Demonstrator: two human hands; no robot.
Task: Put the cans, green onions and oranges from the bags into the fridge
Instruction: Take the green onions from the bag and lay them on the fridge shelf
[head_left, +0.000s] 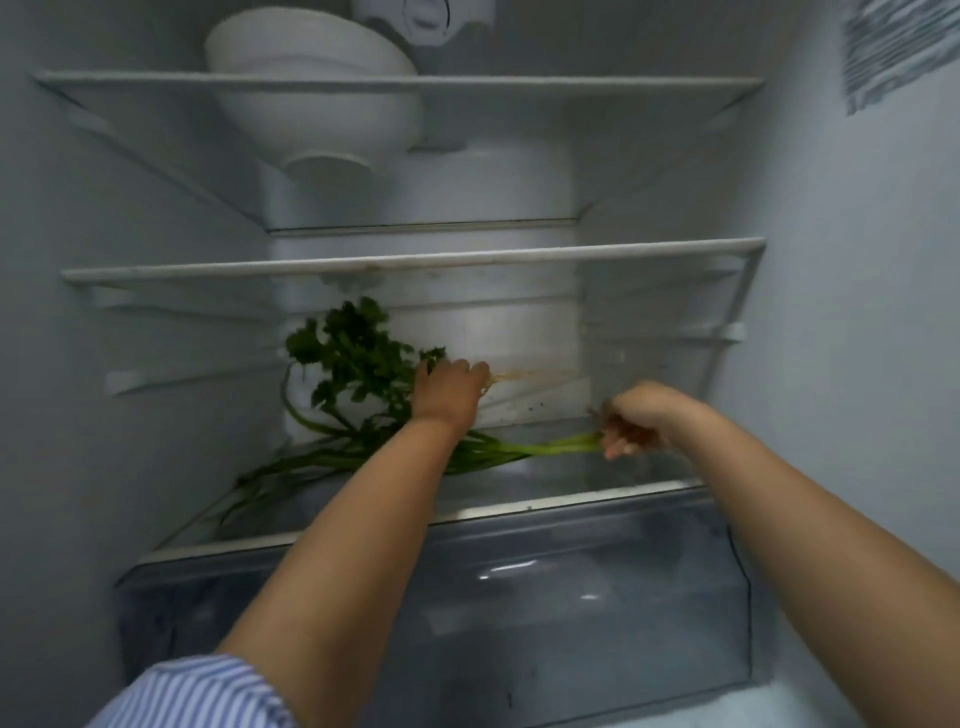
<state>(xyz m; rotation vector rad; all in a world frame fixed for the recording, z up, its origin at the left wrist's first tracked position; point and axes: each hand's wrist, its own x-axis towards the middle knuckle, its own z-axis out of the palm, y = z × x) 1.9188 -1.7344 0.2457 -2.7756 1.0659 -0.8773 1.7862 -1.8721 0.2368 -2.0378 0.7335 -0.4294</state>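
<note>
Both hands, head view: we record our left hand reaching deep over the lowest glass shelf, fingers curled round a leafy green bunch, its pale roots trailing right of the knuckles. Our right hand sits nearer the right wall, fingers curled and pinching the pale root end of the green onions.

Green onions: they lie flat on that shelf, stalks running left from the right hand, passing under the left forearm, dark tips reaching the front left corner.

Leafy bunch: raised above the onions, just left of the left hand.

Crisper drawer: translucent, directly below the shelf.

White bowls: stacked on the top shelf.

Striped sleeve: lower left.
</note>
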